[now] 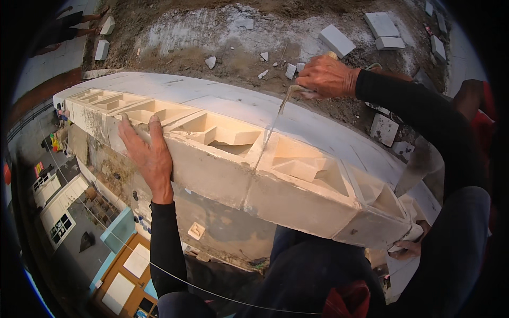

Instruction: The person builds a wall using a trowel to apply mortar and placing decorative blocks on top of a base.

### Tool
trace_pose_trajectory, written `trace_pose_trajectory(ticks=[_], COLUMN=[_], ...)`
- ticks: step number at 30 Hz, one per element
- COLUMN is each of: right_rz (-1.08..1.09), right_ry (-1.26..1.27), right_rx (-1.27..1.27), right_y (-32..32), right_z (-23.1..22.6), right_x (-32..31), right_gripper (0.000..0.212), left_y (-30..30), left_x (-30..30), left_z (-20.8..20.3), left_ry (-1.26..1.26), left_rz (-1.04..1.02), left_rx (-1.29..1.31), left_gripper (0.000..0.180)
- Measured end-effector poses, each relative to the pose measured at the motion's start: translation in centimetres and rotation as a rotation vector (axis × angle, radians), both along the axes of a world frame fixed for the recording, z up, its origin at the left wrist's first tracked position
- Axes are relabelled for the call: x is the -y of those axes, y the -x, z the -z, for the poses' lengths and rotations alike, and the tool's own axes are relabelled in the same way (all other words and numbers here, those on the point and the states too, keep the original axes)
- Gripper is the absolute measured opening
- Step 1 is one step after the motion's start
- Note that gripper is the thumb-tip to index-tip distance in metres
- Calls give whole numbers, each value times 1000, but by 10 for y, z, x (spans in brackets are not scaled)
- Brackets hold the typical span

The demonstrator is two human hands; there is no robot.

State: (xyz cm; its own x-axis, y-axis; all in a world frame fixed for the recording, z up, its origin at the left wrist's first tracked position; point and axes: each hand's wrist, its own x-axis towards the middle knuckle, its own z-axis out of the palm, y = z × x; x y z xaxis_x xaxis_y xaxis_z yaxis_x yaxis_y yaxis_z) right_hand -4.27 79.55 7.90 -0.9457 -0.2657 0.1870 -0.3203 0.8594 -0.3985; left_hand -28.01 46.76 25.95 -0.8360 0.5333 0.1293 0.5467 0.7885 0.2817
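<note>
A row of pale, hollow blocks (pixel 302 196) with angled openings runs along the top of a wall in front of me. My left hand (pixel 146 153) lies against the near face of one block, fingers stretched out and apart, fingertips on its upper rim. My right hand (pixel 328 77) is closed round the light handle of a trowel (pixel 289 98). The trowel's blade appears nearly edge-on, pointing down at the joint (pixel 260 159) between two blocks. At the row's right end, another person's hand (pixel 408 248) touches the last block.
Beyond the blocks is a whitish, curved surface (pixel 212 98), then rough soil with loose white blocks (pixel 336 41) and broken pieces. Another person in red (pixel 485 106) is at the right; a large grey blade (pixel 419 167) stands nearby. A thin string crosses below. Far down at left are buildings.
</note>
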Motion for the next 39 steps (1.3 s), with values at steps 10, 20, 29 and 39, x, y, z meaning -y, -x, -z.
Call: trace_pose_trajectory(ticks=[10,20,29,39], right_rz=[-46,229,91,38], right_ry=[-192,-293,-666,-1349], right_rx=[221,215,-24,-395], right_y=[-12,-44,-20,1], right_z=[78,-48,-95,-216], right_x=[-16,8,15,8], right_gripper=[31,39,29,16], left_y=[-9,-5,-6,9], left_x=[-11,-2,-7,12], left_z=[-8,-2,-1,10], left_ry=[-58,2,0,56], left_rz=[17,-24,-39,-55], left_rx=[30,-6,11,-91], left_gripper=[75,77,80,82])
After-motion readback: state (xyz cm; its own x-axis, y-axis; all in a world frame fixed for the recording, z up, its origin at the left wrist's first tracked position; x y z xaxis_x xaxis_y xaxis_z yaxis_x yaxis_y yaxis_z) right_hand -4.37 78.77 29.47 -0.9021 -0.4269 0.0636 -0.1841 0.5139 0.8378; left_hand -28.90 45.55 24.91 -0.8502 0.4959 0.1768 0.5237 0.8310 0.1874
